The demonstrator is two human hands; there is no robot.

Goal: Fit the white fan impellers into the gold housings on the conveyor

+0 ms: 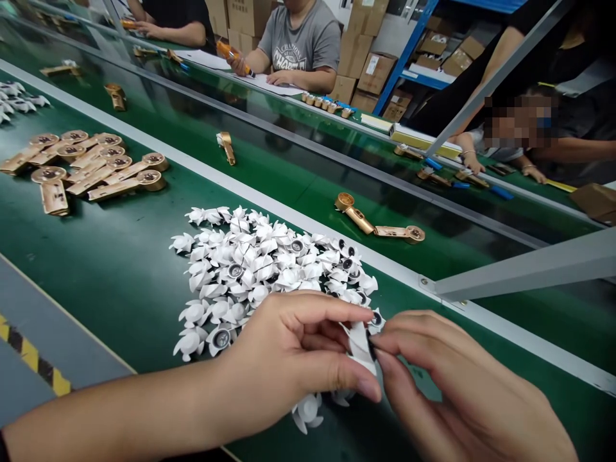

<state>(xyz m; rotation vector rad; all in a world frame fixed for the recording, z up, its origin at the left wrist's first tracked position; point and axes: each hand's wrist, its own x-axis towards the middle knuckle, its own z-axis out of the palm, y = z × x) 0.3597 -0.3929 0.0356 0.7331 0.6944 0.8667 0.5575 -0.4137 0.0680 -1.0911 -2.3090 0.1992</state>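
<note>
My left hand (293,356) and my right hand (462,391) meet at the bottom middle of the view, both pinched on one small white fan impeller (360,343) held just above the green belt. A heap of white impellers (269,269) lies directly behind my hands, and another impeller (307,410) lies under my left hand. Gold handheld-fan bodies (91,168) are stacked at the left of the belt.
A raised metal rail (289,218) splits the green belt (120,269) from a second lane carrying gold parts (380,224). A diagonal grey bar (529,266) crosses at right. Other people sit along the far side, with cardboard boxes (366,58) behind them. A yellow-black strip (33,362) marks the near edge.
</note>
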